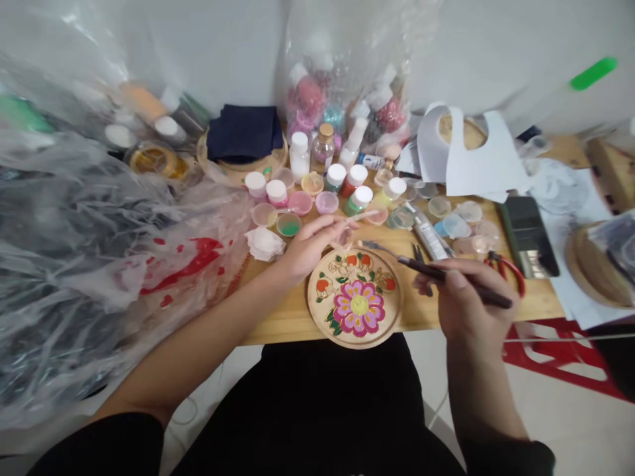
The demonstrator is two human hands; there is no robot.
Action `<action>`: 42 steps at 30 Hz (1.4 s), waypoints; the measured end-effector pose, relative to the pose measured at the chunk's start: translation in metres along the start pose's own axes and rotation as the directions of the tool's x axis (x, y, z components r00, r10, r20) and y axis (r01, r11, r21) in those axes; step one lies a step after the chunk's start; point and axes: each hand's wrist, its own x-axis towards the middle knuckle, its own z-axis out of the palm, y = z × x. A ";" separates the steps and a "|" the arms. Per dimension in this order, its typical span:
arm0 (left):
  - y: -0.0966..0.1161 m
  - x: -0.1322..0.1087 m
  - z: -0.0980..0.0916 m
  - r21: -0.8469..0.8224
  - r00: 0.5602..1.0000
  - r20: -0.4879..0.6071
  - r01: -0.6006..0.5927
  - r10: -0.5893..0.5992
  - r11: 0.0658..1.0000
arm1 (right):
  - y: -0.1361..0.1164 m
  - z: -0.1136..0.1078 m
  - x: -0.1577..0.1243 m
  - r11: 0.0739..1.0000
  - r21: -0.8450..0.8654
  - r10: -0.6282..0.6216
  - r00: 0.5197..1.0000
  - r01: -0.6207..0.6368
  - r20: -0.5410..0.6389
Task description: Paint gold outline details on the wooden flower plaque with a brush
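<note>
In the head view, a round wooden plate (397,307) lies at the table's front edge, painted with a pink flower, orange fruits and green leaves. My left hand (315,246) is closed around a small clear plastic cup (342,239) just above the plate's far rim. A pale translucent stick (364,216) sticks out by those fingers; whether they grip it too I cannot tell. My right hand (473,297) grips a palette knife (431,269) by its dark handle. Its thin metal tip points left, close to the cup and over the plate's far side.
Paint jars (360,198) and little open cups (289,225) crowd behind the plate. Crumpled tissue (265,244) lies left, beside a large plastic sheet (124,264). On the right are a metal tube (429,235), red-handled pliers (510,271), a phone (530,237) and white paper cutouts (483,158).
</note>
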 end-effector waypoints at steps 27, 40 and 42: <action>0.002 0.002 0.000 0.036 0.999 0.014 -0.034 0.033 0.999 | 0.000 -0.014 -0.032 0.955 -0.288 0.050 0.997 -0.065 -0.059; 0.004 0.002 0.004 0.003 0.999 0.011 -0.031 0.031 1.000 | 0.003 -0.012 -0.033 0.959 -0.276 0.043 0.996 -0.062 -0.075; 0.004 0.002 0.003 0.009 0.999 0.009 -0.035 0.035 0.999 | 0.002 -0.012 -0.033 0.957 -0.287 0.032 0.998 -0.047 -0.055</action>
